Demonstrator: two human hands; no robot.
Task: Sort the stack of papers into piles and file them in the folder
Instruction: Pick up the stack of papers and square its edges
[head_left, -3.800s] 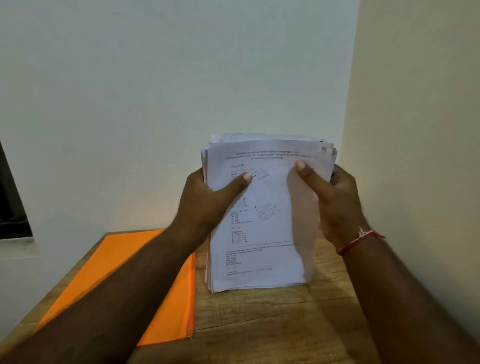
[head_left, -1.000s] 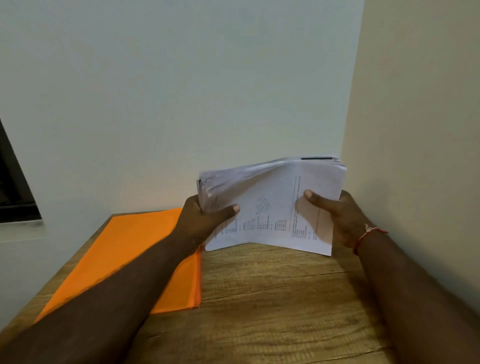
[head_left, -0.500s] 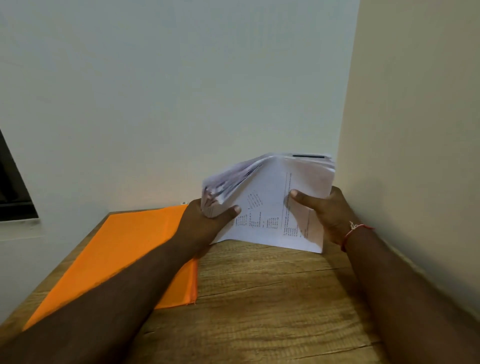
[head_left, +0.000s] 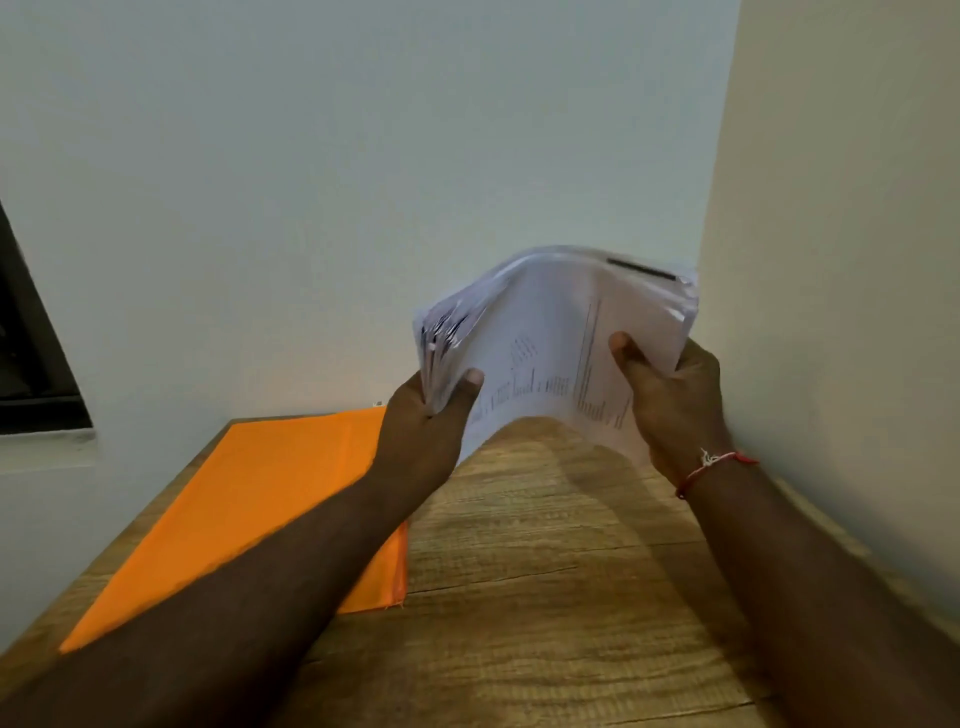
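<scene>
Stack of papers (head_left: 550, 338), bowed above the table (head_left: 545, 597), is gripped at one end by the left hand (head_left: 426, 431) and at the other by the right hand (head_left: 675, 405); the folder (head_left: 249, 514) lies flat at left. Fanned sheets may be spilled if either pinch is loosened

Your folder (head_left: 249, 504) flat on the table (head_left: 545, 597), left side, paper stack (head_left: 545, 343) held above the table, right of the folder, wall corner behind.
</scene>
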